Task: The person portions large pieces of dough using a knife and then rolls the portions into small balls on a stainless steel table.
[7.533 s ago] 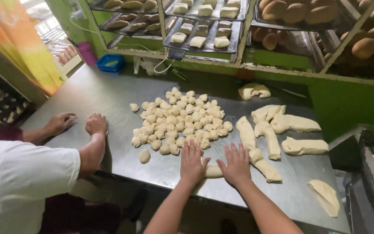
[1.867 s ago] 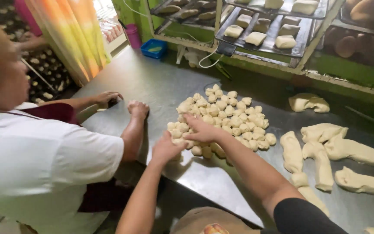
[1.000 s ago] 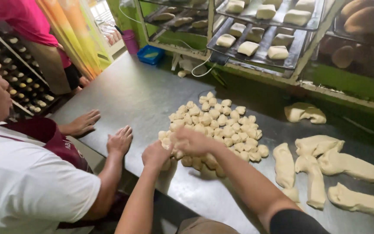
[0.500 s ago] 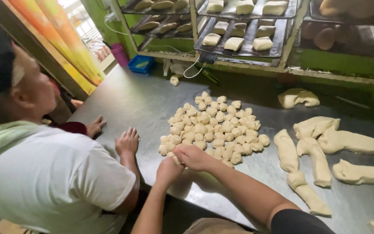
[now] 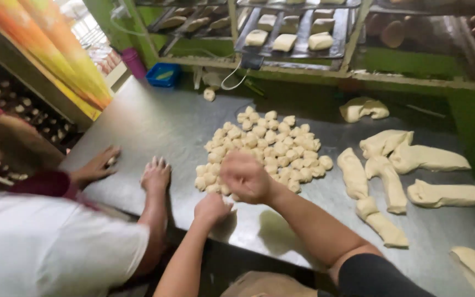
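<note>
While the left hand [image 5: 213,208] lay curled on the steel worktop [image 5: 155,124], contents unclear, the right hand [image 5: 246,177] hovered, loosely fisted, at the dough pile's [image 5: 265,148] seven o'clock edge; a co-worker's spread hands [image 5: 155,175] pressed the worktop at nine o'clock.

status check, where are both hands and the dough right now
Left hand pressed on steel table, closed. Right hand curled at near edge of the heap of small pale dough balls. Co-worker's hand flat close by, left.

Dough pieces [image 5: 265,146]: pale cream, on a grey metal surface [image 5: 155,124]. Blue tray [image 5: 163,74] at the far edge; green shelf frame [image 5: 413,63]. Co-worker's shirt [image 5: 45,247]: white.
</note>
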